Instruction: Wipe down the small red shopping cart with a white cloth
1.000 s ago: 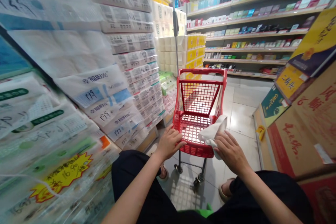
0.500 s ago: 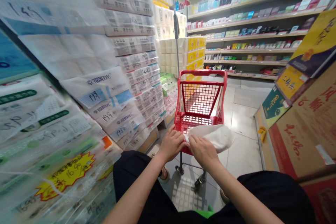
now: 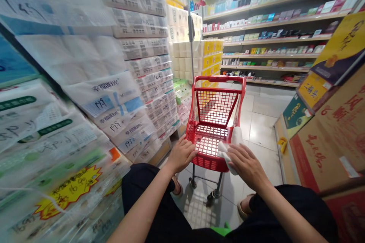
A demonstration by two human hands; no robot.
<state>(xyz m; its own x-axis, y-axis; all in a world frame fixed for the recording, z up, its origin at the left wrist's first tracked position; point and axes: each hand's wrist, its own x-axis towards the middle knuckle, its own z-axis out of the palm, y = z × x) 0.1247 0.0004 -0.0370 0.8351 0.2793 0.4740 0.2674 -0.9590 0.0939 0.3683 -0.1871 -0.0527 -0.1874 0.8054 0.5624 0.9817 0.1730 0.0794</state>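
A small red shopping cart (image 3: 212, 162) with a mesh basket and black casters stands between my knees. My left hand (image 3: 182, 153) is closed on the near left corner of its rim, fingers curled over the edge. At the near right corner, my right hand (image 3: 245, 162) presses a crumpled white cloth (image 3: 237, 136) against the rim. Part of the cloth stands up past my fingers along the basket's right side, and some bunches inside the rim. My right palm and thumb are partly hidden. The basket's mesh bottom shows through to the floor.
Stacked packs of tissue paper (image 3: 105, 87) line my left side, some with handwritten prices. Cardboard boxes (image 3: 322, 159) rise close on the right. Behind the cart, a thin metal pole (image 3: 190, 26) stands before yellow-and-white packs (image 3: 211, 53). Stocked shelves (image 3: 268, 41) fill the back.
My right hand has moved right along the rim, taking the cloth from the near middle to the right corner. The cloth is now more bunched. My left hand stays at the left corner.
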